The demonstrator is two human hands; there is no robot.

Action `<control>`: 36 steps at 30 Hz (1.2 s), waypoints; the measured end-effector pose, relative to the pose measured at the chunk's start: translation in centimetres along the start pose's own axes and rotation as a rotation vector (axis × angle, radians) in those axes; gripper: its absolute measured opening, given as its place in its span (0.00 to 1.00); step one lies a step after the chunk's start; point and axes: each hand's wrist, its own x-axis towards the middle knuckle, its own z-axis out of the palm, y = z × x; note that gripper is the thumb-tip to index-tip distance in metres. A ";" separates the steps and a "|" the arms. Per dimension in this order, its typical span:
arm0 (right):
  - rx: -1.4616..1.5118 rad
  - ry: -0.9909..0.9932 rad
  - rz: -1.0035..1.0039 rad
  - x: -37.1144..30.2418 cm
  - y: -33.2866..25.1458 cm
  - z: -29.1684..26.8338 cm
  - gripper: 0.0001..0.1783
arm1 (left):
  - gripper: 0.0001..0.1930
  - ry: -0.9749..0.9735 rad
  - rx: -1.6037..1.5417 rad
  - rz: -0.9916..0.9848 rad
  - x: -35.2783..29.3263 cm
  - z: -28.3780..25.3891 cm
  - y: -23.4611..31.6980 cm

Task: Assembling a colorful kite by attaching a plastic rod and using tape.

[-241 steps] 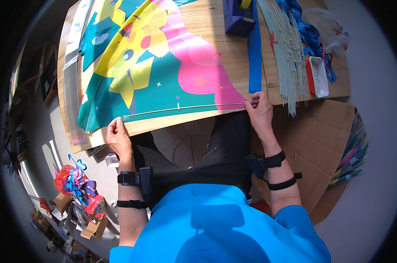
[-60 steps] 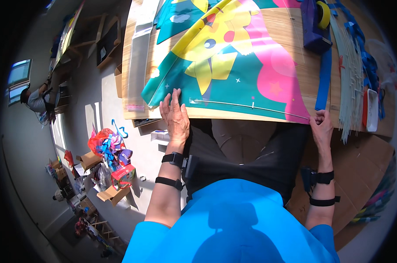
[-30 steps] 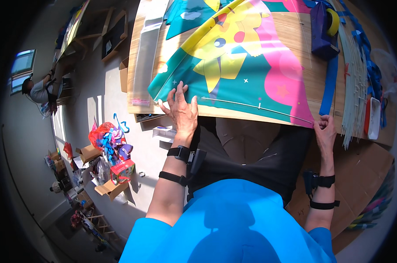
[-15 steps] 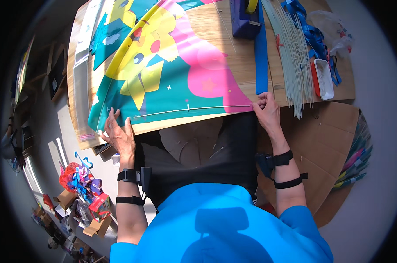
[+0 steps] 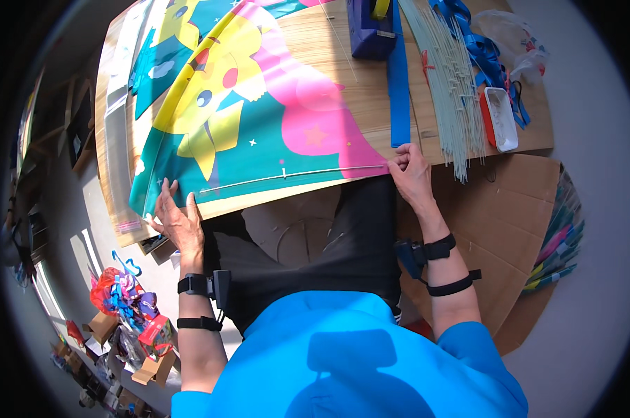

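A printed kite sheet in green, pink and yellow, with a cartoon figure, lies across the wooden table. Along its near edge runs a thin pale rod with a small white cross-piece near the middle. My right hand pinches the sheet's pink right corner at the rod's end; its fingertips are pressed together. At the sheet's near left corner rests my left hand, its fingers spread on the green fabric and holding nothing. The rod's left end stops just right of those fingers.
Beyond my right hand lie a blue strap, a purple tape dispenser and a bundle of thin pale rods. A red-and-white tray sits near the table's right edge. Below it stands a large cardboard box. Bags and cartons crowd the floor at left.
The whole view has shifted slightly, so the table and both hands appear a little further left. Both hands keep their places on the kite sheet.
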 end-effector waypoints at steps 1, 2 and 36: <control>0.021 -0.010 0.004 0.0 0.1 -0.1 0.15 | 0.34 -0.001 0.002 -0.001 0.1 -0.1 0.1; 0.043 -0.020 0.007 0.1 0.2 -0.2 0.15 | 0.34 -0.003 0.004 -0.002 0.1 -0.1 0.1; 0.027 0.068 -0.104 -0.7 -0.2 0.4 0.13 | 0.33 0.002 -0.010 0.014 0.1 -0.2 0.4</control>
